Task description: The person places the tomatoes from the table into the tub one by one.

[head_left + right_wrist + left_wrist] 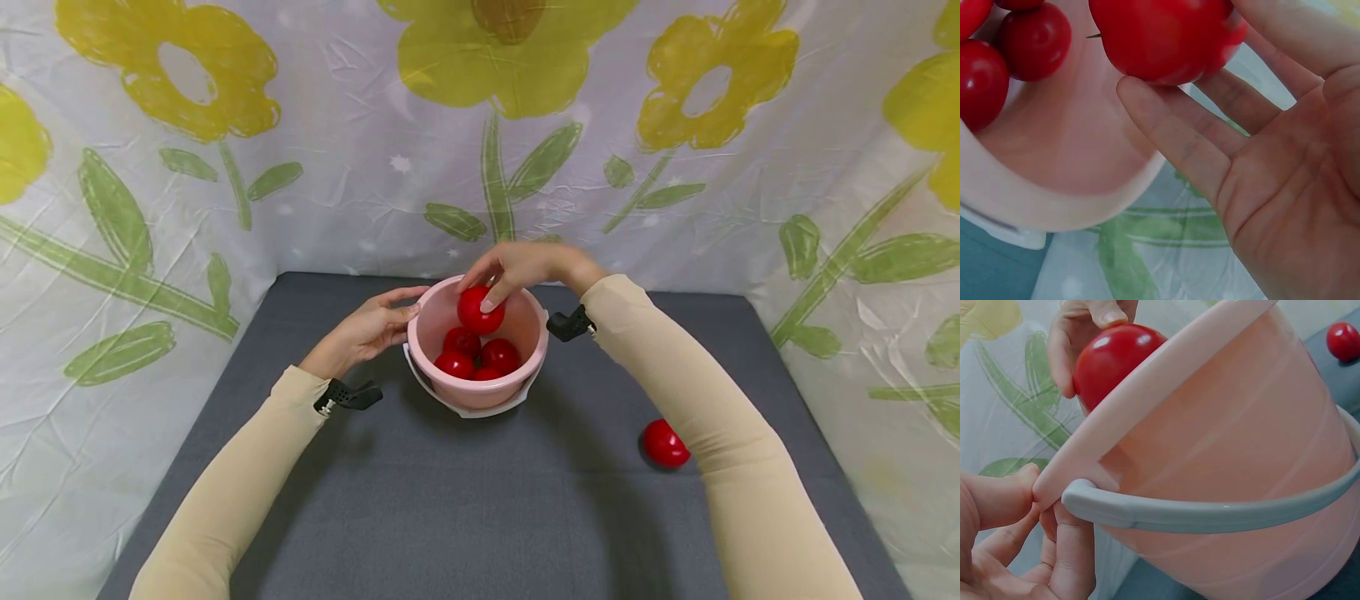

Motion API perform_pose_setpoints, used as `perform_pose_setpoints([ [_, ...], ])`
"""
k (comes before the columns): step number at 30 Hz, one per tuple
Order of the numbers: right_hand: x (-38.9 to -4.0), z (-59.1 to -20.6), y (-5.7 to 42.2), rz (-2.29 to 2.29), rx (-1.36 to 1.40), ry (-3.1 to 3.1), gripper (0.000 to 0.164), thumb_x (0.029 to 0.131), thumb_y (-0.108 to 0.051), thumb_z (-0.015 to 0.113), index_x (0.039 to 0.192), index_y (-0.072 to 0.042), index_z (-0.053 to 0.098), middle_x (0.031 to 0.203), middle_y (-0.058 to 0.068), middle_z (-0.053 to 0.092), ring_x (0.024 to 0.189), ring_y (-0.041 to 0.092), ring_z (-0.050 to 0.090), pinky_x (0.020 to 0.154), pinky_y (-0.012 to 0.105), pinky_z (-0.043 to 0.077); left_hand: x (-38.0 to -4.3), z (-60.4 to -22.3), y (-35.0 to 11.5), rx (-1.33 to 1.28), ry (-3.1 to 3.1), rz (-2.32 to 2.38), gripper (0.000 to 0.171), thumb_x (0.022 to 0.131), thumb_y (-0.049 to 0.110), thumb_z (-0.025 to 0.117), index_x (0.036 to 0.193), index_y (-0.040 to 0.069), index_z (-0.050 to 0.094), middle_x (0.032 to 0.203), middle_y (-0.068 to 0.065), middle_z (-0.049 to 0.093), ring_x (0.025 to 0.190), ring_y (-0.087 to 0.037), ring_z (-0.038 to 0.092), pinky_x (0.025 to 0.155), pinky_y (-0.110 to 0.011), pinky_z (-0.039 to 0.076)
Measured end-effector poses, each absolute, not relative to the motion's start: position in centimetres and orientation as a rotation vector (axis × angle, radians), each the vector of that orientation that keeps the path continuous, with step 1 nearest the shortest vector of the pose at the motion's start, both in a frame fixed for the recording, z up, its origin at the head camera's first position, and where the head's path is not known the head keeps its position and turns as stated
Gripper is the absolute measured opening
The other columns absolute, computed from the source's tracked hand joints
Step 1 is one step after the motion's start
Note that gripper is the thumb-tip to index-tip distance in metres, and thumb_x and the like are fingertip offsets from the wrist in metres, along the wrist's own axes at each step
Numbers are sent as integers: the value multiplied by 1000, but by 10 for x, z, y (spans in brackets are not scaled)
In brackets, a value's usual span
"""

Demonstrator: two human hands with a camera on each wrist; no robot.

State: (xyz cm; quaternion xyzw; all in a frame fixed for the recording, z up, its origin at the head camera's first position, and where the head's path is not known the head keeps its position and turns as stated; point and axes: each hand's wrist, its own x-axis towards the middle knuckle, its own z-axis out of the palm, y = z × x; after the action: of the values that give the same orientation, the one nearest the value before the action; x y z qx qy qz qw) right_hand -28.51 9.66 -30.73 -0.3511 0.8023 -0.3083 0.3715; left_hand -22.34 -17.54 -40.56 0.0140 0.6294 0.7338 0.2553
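Note:
A pink bucket [542, 348] stands upright towards the back of the table, its pale handle [1210, 517] lowered against the near side. My left hand [369, 331] holds the bucket's left rim; in the left wrist view the thumb is on the rim, with fingers below it by the handle joint. Over the bucket's mouth, my right hand [517, 271] grips a shiny red apple [480, 312] between thumb and fingers. A short stem pokes from that apple in the right wrist view. Several more red apples [500, 356] lie at the bottom of the bucket.
Another red apple [665, 443] lies on the dark grey table [480, 517] to the right, partly behind the right sleeve [720, 433]. A white sheet with yellow flowers [337, 108] hangs behind the table and along both sides.

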Motion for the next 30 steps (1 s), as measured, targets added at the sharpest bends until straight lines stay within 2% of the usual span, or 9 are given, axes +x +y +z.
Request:
perform_pose_setpoints([
  [8,-285,-315,86,-700,-950,2063,49,91,-11,68,138,-10,58,137,8,61,127,26,55,97,39,56,-224,-405,-175,21,1721,1981,52,102,11,51,153,16,38,133,-3,57,98,-11,70,83,-28,60],
  [17,-284,-323,77,-614,-961,2075,48,90,-13,69,138,-11,59,136,10,61,125,27,56,98,39,56,-224,-406,-175,27,1724,1971,53,103,12,51,154,15,36,145,-10,49,96,-10,70,82,-26,60],
  [24,-282,-323,77,-566,-883,2085,46,92,-14,68,137,-12,60,138,12,61,125,26,56,97,39,56,-224,-406,-175,31,1716,1986,54,102,13,53,153,14,37,133,-4,58,94,-10,70,79,-26,61],
  [30,-282,-320,79,-593,-827,2081,48,93,-15,65,140,-12,57,142,13,58,128,25,56,100,40,54,-224,-406,-175,49,1678,2002,54,103,11,51,154,14,35,128,-1,60,92,-9,70,76,-24,60],
])
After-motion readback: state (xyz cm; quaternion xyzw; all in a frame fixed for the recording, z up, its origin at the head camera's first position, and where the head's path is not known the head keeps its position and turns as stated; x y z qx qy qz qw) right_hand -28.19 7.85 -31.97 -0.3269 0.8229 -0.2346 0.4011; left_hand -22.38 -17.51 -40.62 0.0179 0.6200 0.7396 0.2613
